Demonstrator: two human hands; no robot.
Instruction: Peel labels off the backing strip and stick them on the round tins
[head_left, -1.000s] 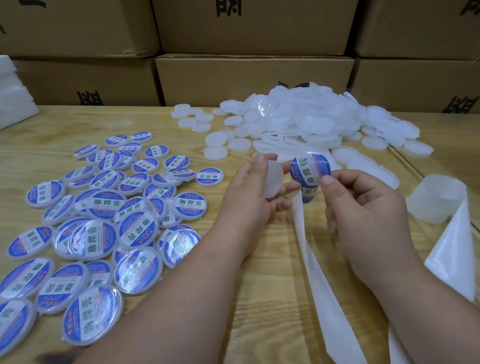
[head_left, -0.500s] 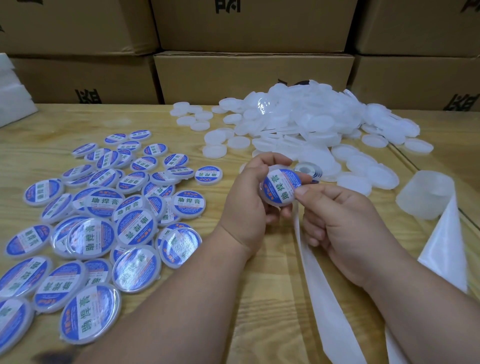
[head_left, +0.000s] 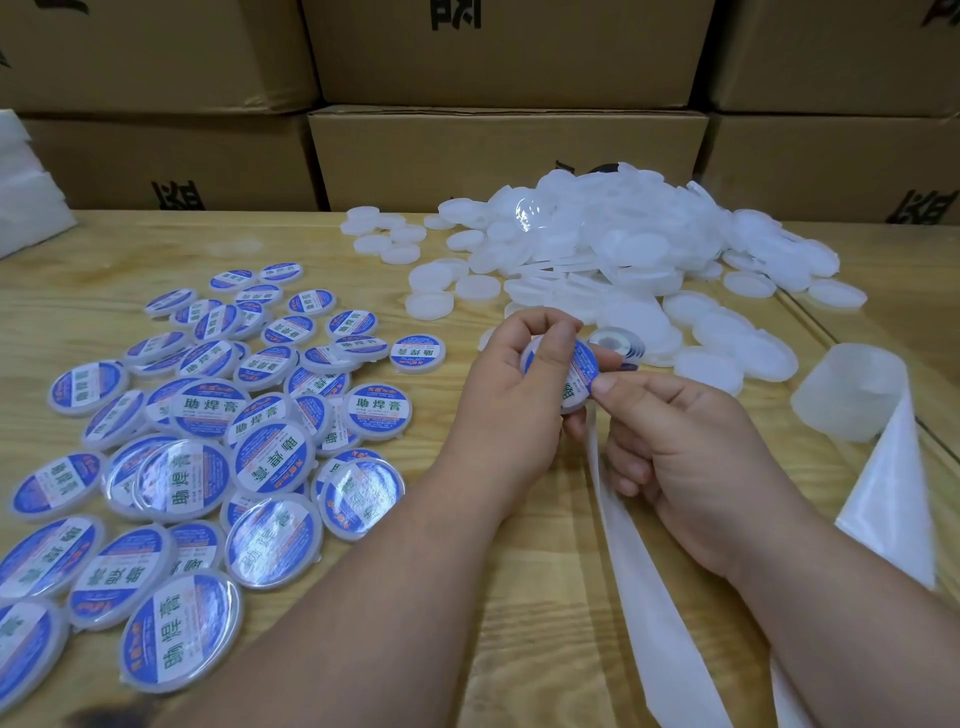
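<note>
Left hand (head_left: 511, 384): grips small round white plastic tin (head_left: 563, 376).
Right hand (head_left: 675, 447): thumb presses blue-and-white round label (head_left: 582, 366); backing strip (head_left: 639, 566) trails toward 6 o'clock.
Risk: crooked or creased label, if pressed unevenly.

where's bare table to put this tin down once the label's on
Bare wood lies between the labelled tins and the left hand, reaching back to the cardboard boxes. More shows in front, between the forearms beside the backing strip. Crowded: the unlabelled pile behind the right hand.
</note>
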